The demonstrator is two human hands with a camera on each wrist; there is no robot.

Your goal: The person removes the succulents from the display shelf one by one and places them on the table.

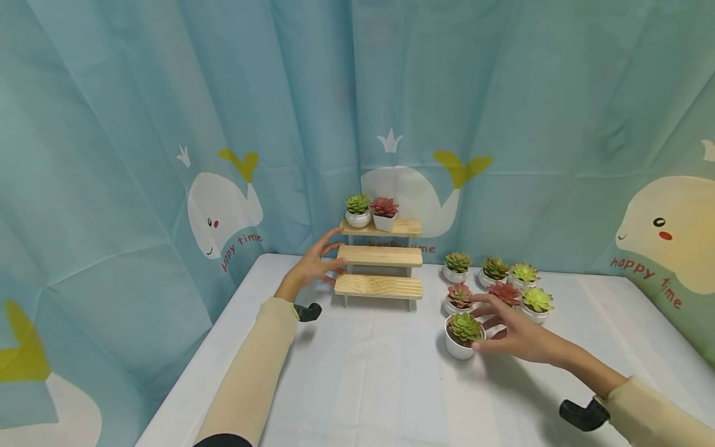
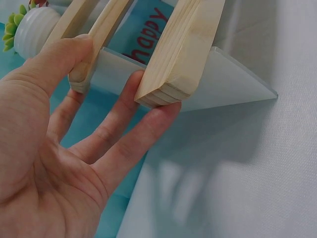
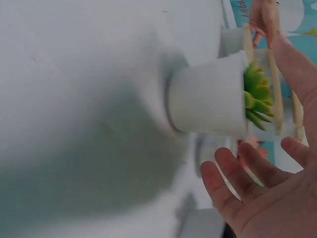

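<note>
A small wooden three-step stand (image 1: pixel 380 256) has its left end touched by my left hand (image 1: pixel 317 266), the fingers spread. In the left wrist view the thumb (image 2: pixel 74 57) rests on the middle plank (image 2: pixel 96 42) and two fingertips meet the end of the lowest plank (image 2: pixel 176 64). My right hand (image 1: pixel 516 332) reaches around a green succulent (image 1: pixel 465 327) in a round white pot (image 1: pixel 459 349) on the table. In the right wrist view its spread fingers (image 3: pixel 247 171) are beside the white pot (image 3: pixel 208 96), with a gap showing.
On the top step stand a green succulent (image 1: pixel 357 205) and a red succulent (image 1: pixel 385 208) in white pots. Several more potted succulents, including a red one (image 1: pixel 460 296) and a yellow-green one (image 1: pixel 537 300), cluster behind my right hand. A blue whale-print curtain (image 1: pixel 313 124) hangs behind the white table (image 1: pixel 357 385).
</note>
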